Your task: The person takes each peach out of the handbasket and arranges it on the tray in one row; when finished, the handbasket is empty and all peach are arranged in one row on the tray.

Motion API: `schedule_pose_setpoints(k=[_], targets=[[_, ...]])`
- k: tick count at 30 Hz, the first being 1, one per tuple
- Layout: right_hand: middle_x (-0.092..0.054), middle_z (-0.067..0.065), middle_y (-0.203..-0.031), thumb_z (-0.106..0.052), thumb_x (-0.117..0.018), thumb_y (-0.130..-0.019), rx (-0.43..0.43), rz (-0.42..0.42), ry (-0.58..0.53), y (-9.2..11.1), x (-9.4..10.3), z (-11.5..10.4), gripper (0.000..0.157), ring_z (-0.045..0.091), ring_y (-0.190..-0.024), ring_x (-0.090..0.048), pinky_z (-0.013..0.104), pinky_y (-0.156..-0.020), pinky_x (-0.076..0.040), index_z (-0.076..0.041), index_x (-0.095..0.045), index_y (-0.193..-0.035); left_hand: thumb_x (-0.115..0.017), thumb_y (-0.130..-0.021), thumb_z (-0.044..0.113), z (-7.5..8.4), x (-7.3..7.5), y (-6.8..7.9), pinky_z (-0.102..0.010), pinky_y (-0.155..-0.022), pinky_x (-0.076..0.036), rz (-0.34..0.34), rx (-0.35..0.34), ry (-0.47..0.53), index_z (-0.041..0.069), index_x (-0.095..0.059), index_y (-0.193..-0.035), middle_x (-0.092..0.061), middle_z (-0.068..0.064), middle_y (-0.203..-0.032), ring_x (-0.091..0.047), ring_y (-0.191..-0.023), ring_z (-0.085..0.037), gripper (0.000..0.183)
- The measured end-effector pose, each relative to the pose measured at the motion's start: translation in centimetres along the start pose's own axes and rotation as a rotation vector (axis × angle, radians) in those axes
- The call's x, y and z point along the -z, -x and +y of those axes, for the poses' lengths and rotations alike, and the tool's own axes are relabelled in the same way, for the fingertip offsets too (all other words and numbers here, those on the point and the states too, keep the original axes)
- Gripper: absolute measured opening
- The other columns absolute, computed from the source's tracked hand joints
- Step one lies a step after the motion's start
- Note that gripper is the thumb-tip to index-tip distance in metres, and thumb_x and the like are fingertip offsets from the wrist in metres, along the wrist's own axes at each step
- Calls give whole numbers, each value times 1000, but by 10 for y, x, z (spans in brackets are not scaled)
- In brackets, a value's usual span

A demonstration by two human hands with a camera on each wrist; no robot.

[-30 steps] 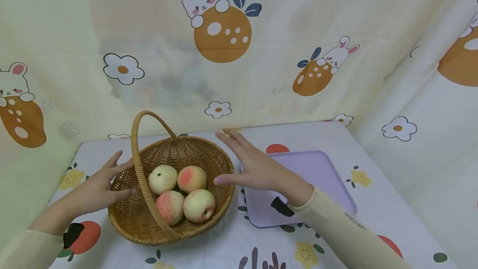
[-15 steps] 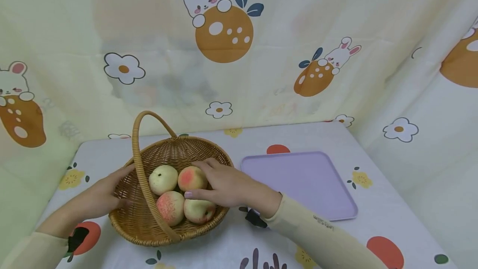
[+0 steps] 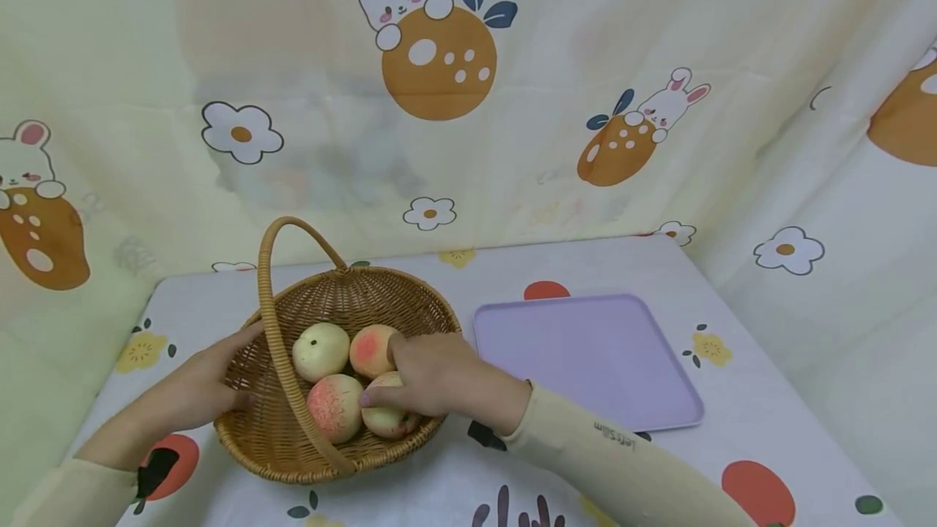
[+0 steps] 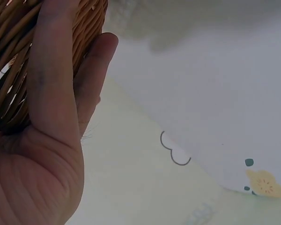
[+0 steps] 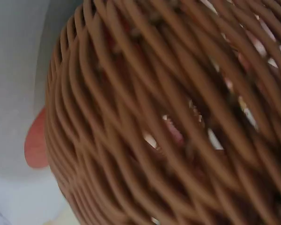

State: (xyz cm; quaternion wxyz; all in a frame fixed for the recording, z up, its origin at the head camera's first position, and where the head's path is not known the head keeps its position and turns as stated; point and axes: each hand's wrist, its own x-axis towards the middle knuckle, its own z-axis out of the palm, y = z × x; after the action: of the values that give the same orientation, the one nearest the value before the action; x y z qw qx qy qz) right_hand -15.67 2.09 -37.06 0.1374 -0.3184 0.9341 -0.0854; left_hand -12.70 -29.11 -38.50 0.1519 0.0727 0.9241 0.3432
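A brown wicker basket (image 3: pixel 281 475) with an arched handle (image 3: pixel 269 299) stands on the left of the table, peaches inside it. My left hand (image 3: pixel 192 390) grips its left rim, thumb on the inner side; the left wrist view shows the fingers along the basket's woven wall (image 4: pixel 91 28). Over the right rim reaches my right hand (image 3: pixel 442 372), holding the front-right peach (image 3: pixel 388 423) between thumb and fingers and partly covering it. Beside that lie a red-speckled peach (image 3: pixel 334 407), a pale peach (image 3: pixel 320 351) and an orange-red peach (image 3: pixel 369 350). Weave (image 5: pixel 131 117) fills most of the right wrist view.
To the right of the basket a flat lilac tray (image 3: pixel 586 356) lies on the patterned tablecloth (image 3: pixel 732 397). A curtain (image 3: pixel 512 161) with printed rabbits hangs behind the table and along its sides.
My right hand has come from above the basket's right side down into it and taken hold of the front-right peach. The left hand has closed in on the left rim. The basket stays put.
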Motion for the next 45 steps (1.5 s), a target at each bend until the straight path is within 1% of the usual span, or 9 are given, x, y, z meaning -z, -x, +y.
schedule_pose_setpoints(k=[3, 8, 15, 23, 27, 29, 33, 38, 45], targets=[[-59, -4, -74, -76, -60, -83, 5, -13, 24, 0, -5, -4, 64, 15, -69, -63, 34, -55, -47, -17, -56, -105, -73, -75, -5, 0, 0, 0, -69, -97, -41, 7, -19, -10, 8, -20, -162, -26, -38, -155, -29, -136, -61, 103], [-59, -6, -77, -71, -71, -78, 42, -22, 5, -1, -8, -6, 63, 13, -67, -60, 31, -53, -47, -18, -56, -108, -72, -76, -6, 1, 1, -1, -63, -91, -49, 15, -42, -8, 9, -21, -162, -27, -37, -155, -32, -135, -60, 102], [-66, -9, -103, -54, -83, -71, 137, -32, -134, -1, -2, 3, 68, 8, -92, -60, 27, -77, -50, -16, -63, -124, -72, -75, -8, 2, 0, 0, -66, -94, -45, 2, -26, 8, 9, -19, -163, -25, -37, -156, -29, -137, -61, 104], [-59, -15, -123, -30, -88, -66, 364, 85, -498, 14, 15, 31, 71, 5, -110, -56, 28, -89, -50, -24, -61, -132, -73, -74, -6, 1, 1, 0, -68, -95, -43, 0, -23, -7, 7, -18, -162, -26, -38, -155, -31, -135, -61, 104], [-58, -11, -131, -17, -89, -67, 438, 165, -701, 22, 24, 50, 76, 10, -117, -58, 34, -97, -50, -24, -55, -134, -72, -74, -6, 1, 1, 1, -67, -94, -44, 2, -20, -14, 5, -19, -162, -27, -39, -154, -33, -134, -61, 103], [-58, -9, -133, -13, -90, -67, 460, 218, -758, 27, 29, 60, 78, 13, -120, -58, 37, -100, -48, -22, -54, -135, -72, -74, -6, 2, 2, 1, -68, -94, -44, 1, -18, -14, 5, -19, -161, -26, -39, -154, -32, -134, -61, 102], [-58, -5, -133, -11, -91, -68, 446, 315, -799, 38, 39, 83, 78, 17, -123, -56, 44, -103, -46, -19, -53, -136, -71, -75, -7, 1, 2, 0, -63, -91, -49, -5, -14, -1, 7, -18, -162, -25, -39, -155, -35, -133, -62, 103], [-58, -4, -137, -4, -90, -68, 362, 388, -781, 50, 46, 113, 82, 17, -126, -54, 44, -103, -46, -17, -53, -141, -70, -75, -8, 0, 3, 0, -58, -84, -54, -3, -6, 1, 8, -18, -163, -25, -39, -155, -39, -130, -62, 103], [-61, 3, -133, -2, -88, -68, 256, 383, -801, 52, 28, 151, 79, 22, -120, -58, 48, -101, -46, -11, -54, -139, -70, -76, -7, 0, 1, 0, -60, -87, -52, -4, 8, -1, 7, -18, -162, -24, -39, -155, -36, -131, -63, 102]])
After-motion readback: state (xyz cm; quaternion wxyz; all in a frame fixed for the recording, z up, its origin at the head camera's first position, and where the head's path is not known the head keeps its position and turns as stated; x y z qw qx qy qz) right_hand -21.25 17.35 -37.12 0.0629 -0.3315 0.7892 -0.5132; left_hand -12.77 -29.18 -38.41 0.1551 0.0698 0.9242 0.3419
